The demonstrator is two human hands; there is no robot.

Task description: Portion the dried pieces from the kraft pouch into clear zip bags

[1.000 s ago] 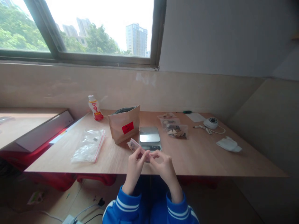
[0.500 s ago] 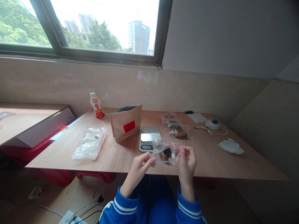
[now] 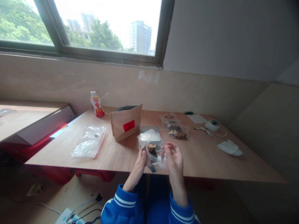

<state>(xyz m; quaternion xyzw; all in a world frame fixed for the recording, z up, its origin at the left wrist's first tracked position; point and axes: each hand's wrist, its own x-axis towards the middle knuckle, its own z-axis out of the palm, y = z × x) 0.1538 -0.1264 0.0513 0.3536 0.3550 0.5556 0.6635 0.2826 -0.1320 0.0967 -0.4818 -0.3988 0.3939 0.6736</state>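
Between my hands is a clear zip bag [image 3: 156, 157] with dark and light brown dried pieces inside, held over the table's front edge. My left hand [image 3: 140, 160] grips its left side, thumb in front. My right hand [image 3: 174, 157] pinches the bag's right side near the red zip line. Just behind it, partly covered by the bag, lies a kitchen scale [image 3: 146, 128] with a shiny metal plate. A brown paper pouch [image 3: 121, 126] with a red label stands open at its top, left of the scale.
Filled zip bags [image 3: 178, 133] lie right of the scale. A stack of flat clear bags [image 3: 87, 144] is on the left, a drink bottle [image 3: 97, 105] behind it. On the right are a white camera-like device [image 3: 212, 125] with cable, a white crumpled packet [image 3: 230, 147] and paper [image 3: 196, 119].
The zip bag has moved left and been turned more upright. My right hand has shifted left with it, and my left hand has moved up its side.
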